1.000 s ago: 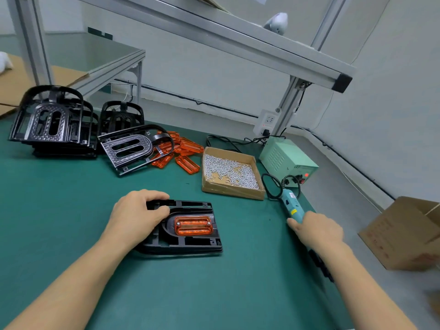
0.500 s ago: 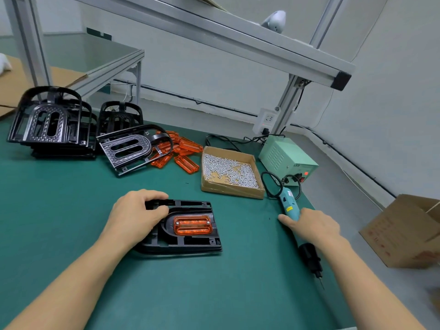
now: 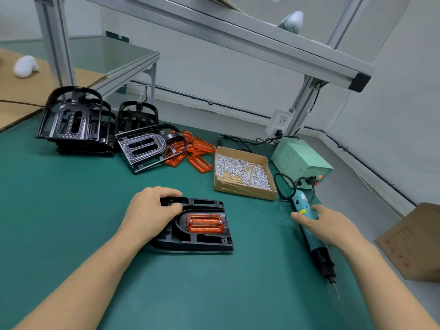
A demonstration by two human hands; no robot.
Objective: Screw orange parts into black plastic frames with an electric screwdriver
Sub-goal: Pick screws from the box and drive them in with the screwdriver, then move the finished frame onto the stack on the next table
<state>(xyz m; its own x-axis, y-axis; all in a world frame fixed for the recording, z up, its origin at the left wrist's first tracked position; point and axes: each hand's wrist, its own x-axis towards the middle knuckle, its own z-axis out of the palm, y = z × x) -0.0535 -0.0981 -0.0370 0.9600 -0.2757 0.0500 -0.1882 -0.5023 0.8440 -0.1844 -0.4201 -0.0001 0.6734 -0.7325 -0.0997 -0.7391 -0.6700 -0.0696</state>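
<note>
A translucent orange rectangular part (image 3: 205, 223) sits in a flat black plastic frame (image 3: 197, 236) lying on the green surface (image 3: 71, 210). The left hand (image 3: 150, 210) grips the frame's far-left corner with curled fingers. The right hand (image 3: 326, 225) rests loosely over the teal electric screwdriver (image 3: 314, 236) lying near the surface's right edge. Behind sits a cardboard tray of silver screws (image 3: 241, 172).

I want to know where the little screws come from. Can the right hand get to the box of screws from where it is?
Probably yes. The right hand rests on the screwdriver beside the open box of screws, with only bare green mat between them. It would have to let go of the tool first.
</note>
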